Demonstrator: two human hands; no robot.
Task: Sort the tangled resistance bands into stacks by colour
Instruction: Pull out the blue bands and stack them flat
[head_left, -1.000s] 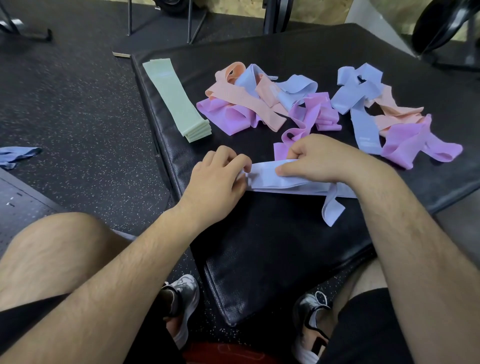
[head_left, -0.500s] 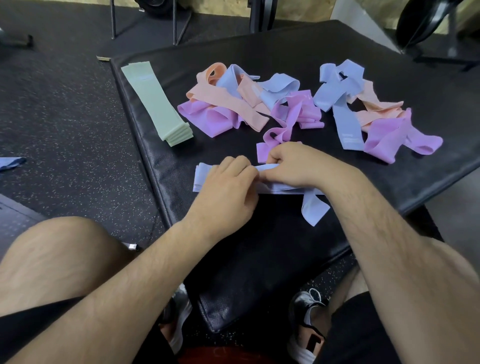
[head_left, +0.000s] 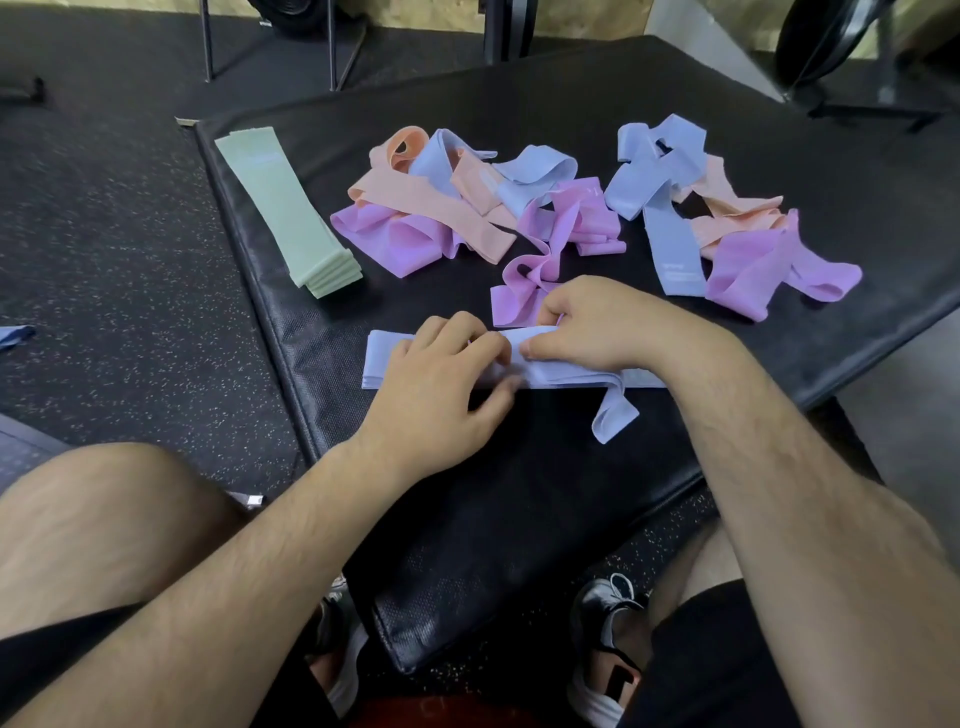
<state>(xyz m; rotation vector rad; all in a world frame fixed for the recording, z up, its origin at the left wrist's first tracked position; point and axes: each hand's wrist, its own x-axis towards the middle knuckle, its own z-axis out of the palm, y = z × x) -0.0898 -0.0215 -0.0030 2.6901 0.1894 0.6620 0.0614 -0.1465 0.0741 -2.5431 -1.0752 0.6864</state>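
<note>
A lavender-blue band (head_left: 382, 358) lies flat across the near part of the black mat (head_left: 519, 509), one end curling off at the right. My left hand (head_left: 447, 384) presses on its middle with fingers bent. My right hand (head_left: 597, 322) pinches the same band beside it. A neat stack of green bands (head_left: 291, 218) lies at the mat's left edge. Behind my hands sits a tangle of peach, blue and pink bands (head_left: 467, 208). A second tangle (head_left: 717, 223) of the same colours lies to the right.
The mat stands raised above speckled black rubber flooring (head_left: 119, 234). Another blue band (head_left: 15, 335) lies on the floor at far left. Metal equipment legs (head_left: 332, 47) and a weight plate (head_left: 831, 36) stand behind the mat. My knees and shoes are below.
My left hand slid right along the blue band, leaving its left end flattened and exposed on the mat. My right hand stayed on the band.
</note>
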